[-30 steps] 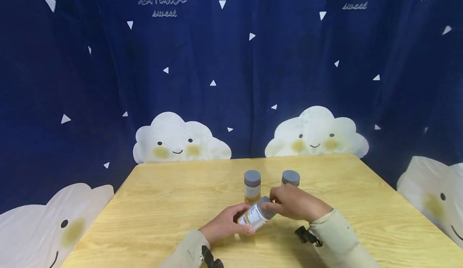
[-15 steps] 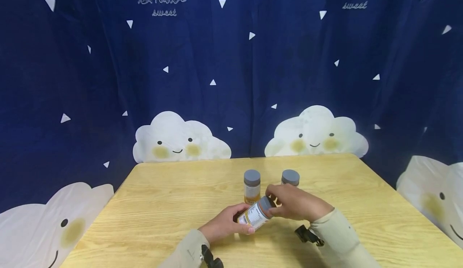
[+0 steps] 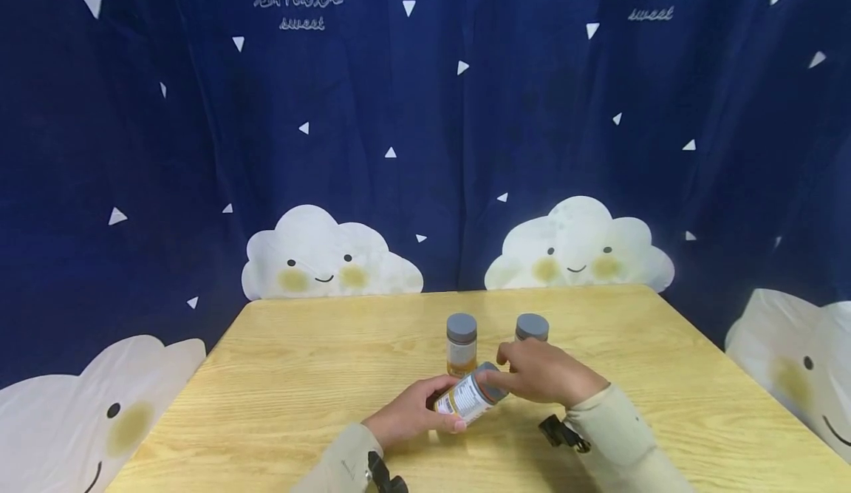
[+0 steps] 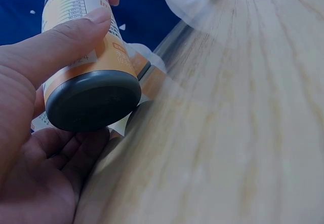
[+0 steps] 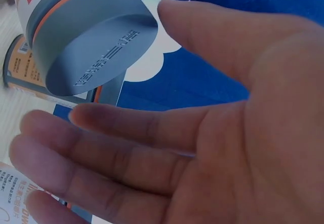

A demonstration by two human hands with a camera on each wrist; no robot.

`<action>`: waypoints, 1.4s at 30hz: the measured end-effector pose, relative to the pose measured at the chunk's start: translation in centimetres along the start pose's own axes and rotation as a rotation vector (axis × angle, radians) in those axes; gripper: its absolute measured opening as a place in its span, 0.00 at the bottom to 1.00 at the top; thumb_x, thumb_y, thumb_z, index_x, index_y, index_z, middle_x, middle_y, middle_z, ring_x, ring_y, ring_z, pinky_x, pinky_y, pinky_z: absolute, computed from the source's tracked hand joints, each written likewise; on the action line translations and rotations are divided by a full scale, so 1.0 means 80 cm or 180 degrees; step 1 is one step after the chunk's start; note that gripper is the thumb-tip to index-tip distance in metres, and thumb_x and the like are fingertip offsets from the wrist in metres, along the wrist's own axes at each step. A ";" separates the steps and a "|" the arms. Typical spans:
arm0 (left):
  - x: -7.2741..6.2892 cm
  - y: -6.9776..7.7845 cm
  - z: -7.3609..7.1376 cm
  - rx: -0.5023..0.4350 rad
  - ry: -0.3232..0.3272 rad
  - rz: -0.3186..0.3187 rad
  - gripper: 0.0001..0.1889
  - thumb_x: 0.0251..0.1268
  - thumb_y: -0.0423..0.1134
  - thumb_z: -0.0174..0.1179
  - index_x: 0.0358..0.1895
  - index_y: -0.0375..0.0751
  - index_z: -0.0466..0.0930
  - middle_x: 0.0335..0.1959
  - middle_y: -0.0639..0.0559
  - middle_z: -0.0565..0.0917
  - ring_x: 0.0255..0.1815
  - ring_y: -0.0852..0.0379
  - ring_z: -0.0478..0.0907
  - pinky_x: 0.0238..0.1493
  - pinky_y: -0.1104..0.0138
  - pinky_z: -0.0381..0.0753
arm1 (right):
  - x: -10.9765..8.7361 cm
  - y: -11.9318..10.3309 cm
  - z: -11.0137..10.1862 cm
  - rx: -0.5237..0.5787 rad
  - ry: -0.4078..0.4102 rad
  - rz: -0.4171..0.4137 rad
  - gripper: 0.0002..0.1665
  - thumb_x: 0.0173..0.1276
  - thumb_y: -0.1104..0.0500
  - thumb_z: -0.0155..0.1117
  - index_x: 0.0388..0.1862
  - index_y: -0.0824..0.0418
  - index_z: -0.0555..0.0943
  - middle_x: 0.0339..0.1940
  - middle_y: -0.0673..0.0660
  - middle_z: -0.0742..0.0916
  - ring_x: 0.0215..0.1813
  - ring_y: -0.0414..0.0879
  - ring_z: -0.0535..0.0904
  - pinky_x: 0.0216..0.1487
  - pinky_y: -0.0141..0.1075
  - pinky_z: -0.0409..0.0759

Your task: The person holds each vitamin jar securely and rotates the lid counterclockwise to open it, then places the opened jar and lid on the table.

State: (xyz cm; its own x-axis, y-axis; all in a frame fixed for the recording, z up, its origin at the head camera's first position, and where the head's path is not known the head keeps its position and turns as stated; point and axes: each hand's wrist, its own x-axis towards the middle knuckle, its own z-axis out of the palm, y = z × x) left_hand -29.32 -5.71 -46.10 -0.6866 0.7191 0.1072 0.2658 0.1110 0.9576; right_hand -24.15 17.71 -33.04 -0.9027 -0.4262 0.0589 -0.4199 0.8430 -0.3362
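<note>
A supplement bottle [image 3: 465, 400] with a white and orange label leans tilted above the table. My left hand [image 3: 414, 413] grips its lower body, thumb across the label in the left wrist view, where the dark base [image 4: 93, 102] faces the camera. The grey cap [image 5: 101, 51] is on the bottle and points up to the right. Beside that cap is my right hand [image 3: 550, 372]. Its thumb [image 5: 202, 36] and fingers are spread around the cap, with a gap visible in the right wrist view.
One similar bottle [image 3: 462, 345] stands upright just behind the held one. Another grey-capped bottle [image 3: 532, 326] stands to its right, partly hidden by my right hand. They share a wooden table [image 3: 319, 352], backed by a blue curtain [image 3: 372, 94] with clouds.
Half a second ago my right fingers were closed around the cap; now they have spread away from it. My left hand and the tilted bottle have stayed nearly in place.
</note>
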 end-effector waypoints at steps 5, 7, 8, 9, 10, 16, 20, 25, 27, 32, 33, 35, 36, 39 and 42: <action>0.000 0.001 -0.001 0.0073 0.0039 0.0004 0.27 0.57 0.44 0.70 0.61 0.49 0.74 0.46 0.54 0.80 0.45 0.58 0.77 0.47 0.67 0.77 | 0.002 0.002 0.000 0.0038 -0.0064 -0.0220 0.25 0.67 0.38 0.59 0.27 0.58 0.82 0.18 0.45 0.78 0.20 0.38 0.69 0.21 0.34 0.70; 0.000 0.002 -0.002 0.0035 0.0033 0.0003 0.27 0.57 0.44 0.70 0.61 0.49 0.74 0.47 0.54 0.80 0.45 0.57 0.77 0.47 0.66 0.77 | 0.003 0.003 -0.001 0.0047 -0.0078 -0.0289 0.24 0.67 0.39 0.59 0.25 0.57 0.82 0.17 0.45 0.77 0.19 0.37 0.68 0.20 0.33 0.69; 0.001 0.003 -0.002 0.0004 0.0023 0.0007 0.27 0.57 0.44 0.70 0.61 0.49 0.74 0.47 0.54 0.80 0.46 0.57 0.77 0.47 0.66 0.77 | 0.004 0.003 -0.001 0.0058 -0.0082 -0.0314 0.24 0.67 0.39 0.60 0.26 0.57 0.82 0.17 0.45 0.77 0.19 0.37 0.68 0.20 0.33 0.69; 0.001 0.003 -0.002 -0.0034 0.0009 0.0010 0.27 0.58 0.44 0.69 0.61 0.48 0.74 0.47 0.53 0.80 0.46 0.57 0.77 0.47 0.66 0.77 | 0.004 0.003 -0.002 0.0069 -0.0087 -0.0326 0.23 0.67 0.39 0.60 0.26 0.57 0.82 0.17 0.45 0.77 0.19 0.37 0.68 0.20 0.33 0.69; 0.002 0.003 -0.003 -0.0063 -0.0013 0.0021 0.27 0.58 0.44 0.69 0.61 0.48 0.74 0.48 0.53 0.80 0.46 0.56 0.78 0.47 0.65 0.77 | 0.005 0.004 -0.002 0.0071 -0.0088 -0.0346 0.23 0.67 0.40 0.60 0.27 0.57 0.82 0.18 0.45 0.77 0.19 0.37 0.68 0.20 0.33 0.69; 0.005 -0.001 -0.004 -0.0206 -0.0114 0.0066 0.29 0.59 0.44 0.68 0.64 0.49 0.71 0.51 0.52 0.79 0.49 0.55 0.78 0.49 0.64 0.78 | 0.006 0.005 -0.002 0.0145 -0.0102 -0.0430 0.21 0.66 0.42 0.63 0.30 0.59 0.81 0.20 0.45 0.78 0.21 0.36 0.69 0.21 0.32 0.70; 0.005 -0.002 -0.005 -0.0211 -0.0134 0.0093 0.29 0.59 0.46 0.68 0.64 0.51 0.71 0.52 0.52 0.79 0.49 0.55 0.77 0.49 0.64 0.78 | 0.005 0.006 -0.003 0.0195 -0.0089 -0.0547 0.18 0.65 0.45 0.65 0.34 0.60 0.80 0.21 0.45 0.78 0.21 0.35 0.70 0.21 0.31 0.70; 0.004 -0.006 -0.004 -0.0137 -0.0120 0.0109 0.30 0.58 0.46 0.69 0.64 0.50 0.71 0.50 0.53 0.80 0.49 0.56 0.78 0.49 0.64 0.78 | 0.004 0.009 -0.003 0.0292 -0.0126 -0.0684 0.18 0.62 0.49 0.70 0.40 0.61 0.78 0.29 0.50 0.84 0.28 0.36 0.77 0.28 0.32 0.76; 0.003 -0.007 -0.003 -0.0112 -0.0098 0.0115 0.30 0.58 0.45 0.69 0.64 0.50 0.71 0.50 0.53 0.80 0.49 0.56 0.78 0.49 0.65 0.78 | 0.004 0.009 -0.002 0.0334 -0.0167 -0.0689 0.18 0.61 0.50 0.71 0.42 0.60 0.78 0.33 0.53 0.85 0.32 0.39 0.79 0.31 0.33 0.77; 0.002 -0.007 -0.003 -0.0098 -0.0060 0.0140 0.30 0.57 0.45 0.70 0.64 0.50 0.72 0.49 0.53 0.81 0.48 0.56 0.78 0.49 0.65 0.78 | 0.005 0.009 -0.002 0.0369 -0.0230 -0.0637 0.20 0.57 0.56 0.73 0.46 0.58 0.77 0.39 0.55 0.85 0.40 0.50 0.82 0.37 0.38 0.79; 0.001 -0.007 -0.003 -0.0097 -0.0057 0.0136 0.30 0.57 0.46 0.70 0.64 0.50 0.72 0.49 0.54 0.81 0.48 0.56 0.78 0.49 0.65 0.78 | 0.005 0.008 -0.001 0.0375 -0.0232 -0.0632 0.20 0.57 0.57 0.74 0.46 0.58 0.77 0.39 0.54 0.85 0.41 0.51 0.82 0.38 0.39 0.79; 0.001 -0.008 -0.003 -0.0098 -0.0066 0.0125 0.30 0.57 0.46 0.70 0.64 0.49 0.72 0.49 0.54 0.80 0.48 0.56 0.78 0.49 0.65 0.77 | 0.005 0.008 -0.001 0.0405 -0.0244 -0.0608 0.21 0.56 0.59 0.74 0.47 0.58 0.76 0.40 0.55 0.85 0.42 0.54 0.81 0.39 0.41 0.79; 0.001 -0.008 -0.003 -0.0103 -0.0072 0.0115 0.30 0.57 0.46 0.70 0.64 0.49 0.71 0.49 0.54 0.80 0.48 0.57 0.78 0.49 0.65 0.77 | 0.005 0.007 -0.001 0.0428 -0.0248 -0.0587 0.22 0.55 0.59 0.75 0.47 0.58 0.76 0.41 0.56 0.84 0.43 0.55 0.81 0.40 0.43 0.79; 0.001 -0.008 -0.003 -0.0120 -0.0101 0.0095 0.31 0.58 0.46 0.69 0.65 0.48 0.71 0.50 0.54 0.80 0.48 0.57 0.78 0.49 0.65 0.77 | 0.003 0.007 -0.001 0.0483 -0.0246 -0.0473 0.24 0.56 0.55 0.74 0.49 0.59 0.76 0.43 0.58 0.84 0.43 0.55 0.80 0.39 0.45 0.79; 0.001 -0.007 -0.003 -0.0156 -0.0124 0.0093 0.30 0.59 0.46 0.68 0.65 0.48 0.71 0.51 0.53 0.80 0.49 0.56 0.78 0.49 0.65 0.77 | 0.003 0.007 -0.001 0.0431 -0.0181 -0.0356 0.26 0.61 0.46 0.70 0.49 0.60 0.76 0.42 0.59 0.84 0.41 0.52 0.81 0.37 0.44 0.79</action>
State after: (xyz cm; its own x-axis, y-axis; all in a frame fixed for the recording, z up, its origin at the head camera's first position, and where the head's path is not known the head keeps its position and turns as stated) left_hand -29.70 -5.87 -46.57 -0.6519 0.7478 0.1256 0.2512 0.0567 0.9663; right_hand -24.56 18.10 -33.14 -0.8427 -0.5360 0.0510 -0.4975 0.7390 -0.4543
